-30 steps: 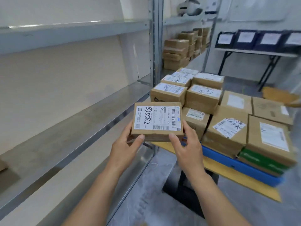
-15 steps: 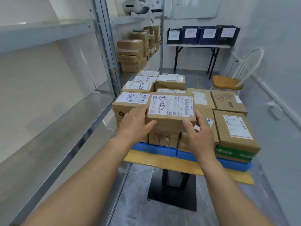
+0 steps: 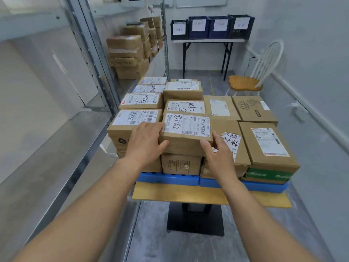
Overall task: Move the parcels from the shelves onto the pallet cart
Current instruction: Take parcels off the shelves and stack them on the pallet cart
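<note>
Clasping a flat, brown cardboard parcel [image 3: 186, 133], white-labelled, from both sides: left hand [image 3: 145, 143] fingers [image 3: 152, 127] curled over its left edge, right hand [image 3: 217, 156] fingers round its right corner. Resting on stacked boxes [image 3: 181, 164] at the wooden pallet cart [image 3: 179, 193]'s near edge; lower and farther forward than half a second ago.

near parcel [image 3: 186, 142]: brown cardboard; white label with black barcodes and black handwritten marks;
stacked parcels [image 3: 140, 102]: brown cardboard; white labels with black print and black scrawl;
flower parcel [image 3: 254, 111]: brown, with a black line-drawn flower; at the cart's far right corner;
green box [image 3: 268, 175]: green with pale lettering; at the near right corner;
pallets [image 3: 170, 179]: bright blue;
cart deck [image 3: 179, 192]: yellow-orange;
cart base [image 3: 195, 221]: black;
shelves [image 3: 56, 148]: dull grey metal;
crates [image 3: 200, 27]: dark blue and black, each with a white sheet;
chair [image 3: 245, 83]: white frame, orange-brown seat;
floor [image 3: 160, 242]: mottled grey
</note>
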### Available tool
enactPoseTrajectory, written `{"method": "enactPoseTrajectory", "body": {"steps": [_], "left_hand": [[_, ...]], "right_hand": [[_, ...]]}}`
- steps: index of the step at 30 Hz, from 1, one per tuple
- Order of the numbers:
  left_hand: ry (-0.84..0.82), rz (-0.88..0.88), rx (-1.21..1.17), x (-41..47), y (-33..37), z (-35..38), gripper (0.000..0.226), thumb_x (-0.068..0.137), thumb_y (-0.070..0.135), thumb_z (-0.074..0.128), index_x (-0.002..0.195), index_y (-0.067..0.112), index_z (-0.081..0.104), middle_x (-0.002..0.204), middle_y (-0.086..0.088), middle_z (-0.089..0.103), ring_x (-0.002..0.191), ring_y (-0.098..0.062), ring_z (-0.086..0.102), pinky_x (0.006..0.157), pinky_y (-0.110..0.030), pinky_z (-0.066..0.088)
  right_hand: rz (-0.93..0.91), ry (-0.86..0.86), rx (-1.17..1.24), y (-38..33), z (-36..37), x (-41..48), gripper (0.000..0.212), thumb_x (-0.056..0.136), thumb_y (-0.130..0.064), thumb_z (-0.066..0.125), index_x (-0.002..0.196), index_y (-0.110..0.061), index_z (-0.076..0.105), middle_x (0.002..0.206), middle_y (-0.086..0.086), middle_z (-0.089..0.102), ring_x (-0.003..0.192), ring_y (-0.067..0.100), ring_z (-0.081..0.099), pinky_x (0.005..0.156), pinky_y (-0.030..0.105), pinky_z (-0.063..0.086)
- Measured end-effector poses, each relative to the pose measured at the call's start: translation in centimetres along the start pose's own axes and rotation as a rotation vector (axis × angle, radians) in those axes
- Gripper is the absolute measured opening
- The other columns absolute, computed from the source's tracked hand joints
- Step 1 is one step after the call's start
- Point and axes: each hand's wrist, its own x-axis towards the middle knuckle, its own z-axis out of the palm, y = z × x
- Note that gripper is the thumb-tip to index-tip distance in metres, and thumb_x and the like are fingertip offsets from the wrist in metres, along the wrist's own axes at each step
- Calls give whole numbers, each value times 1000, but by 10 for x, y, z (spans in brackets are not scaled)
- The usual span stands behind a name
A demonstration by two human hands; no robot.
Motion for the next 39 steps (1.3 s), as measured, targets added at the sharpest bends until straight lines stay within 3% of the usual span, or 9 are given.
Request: {"method": "enactPoseTrajectory", "body": {"steps": [5,9,19,24,28,31,34,39], "left_hand": [[18,63,23,6,-9,12,40,90,31,59,127,17,51,127,-1,53,121,-22,38,101,-33,29],[60,104,37,7,-12,16,31,87,25,62,115,13,60,120,-1,52,113,-22,43,95,-32,33],[42,145,100,8,-15,16,30,91,20,54,120,14,59,126,-1,49,119,-22,38,97,-32,29],[5,146,98,2,-12,7,40,92,26,53,132,18,51,137,0,43,128,-20,34,105,-34,25],[25,150,107,-12,-6,-2,43,92,28,55,133,16,51,141,-2,44,133,-22,34,109,-38,23],[113,145,87,-33,0,-9,39,86,24,64,123,13,60,130,-6,55,124,-27,47,104,-43,32],[176,86,60,-64,6,-9,36,82,26,68,116,14,64,124,-6,61,120,-28,52,102,-46,36],[205,-128,29,-141,0,8,40,79,39,53,106,15,69,113,-3,66,108,-27,61,93,-40,44]], "right_hand": [[55,-52,-12,9,3,8,66,93,-35,60,150,-27,29,146,-7,42,122,9,45,106,35,40],[39,-84,-34,12,6,11,62,93,-20,60,148,-31,33,143,-8,46,116,8,46,103,32,42],[21,-95,-104,13,10,13,67,93,-10,58,149,-31,28,140,-7,45,117,11,46,94,26,39],[15,-70,-210,6,7,12,75,91,-14,62,153,-21,20,148,2,38,134,19,39,110,38,36],[-185,2,-412,-8,1,3,67,92,-16,59,151,-17,25,142,6,39,132,20,34,102,25,28],[-391,76,-525,-19,0,-12,58,89,-11,61,144,-11,40,146,11,39,134,25,34,108,36,34],[-623,117,-570,-19,6,-39,49,76,-3,74,123,-5,61,129,18,55,117,35,55,90,45,51],[-815,-62,-543,-6,31,-94,40,64,-6,76,103,-8,71,112,16,66,95,33,66,74,41,56]]}}
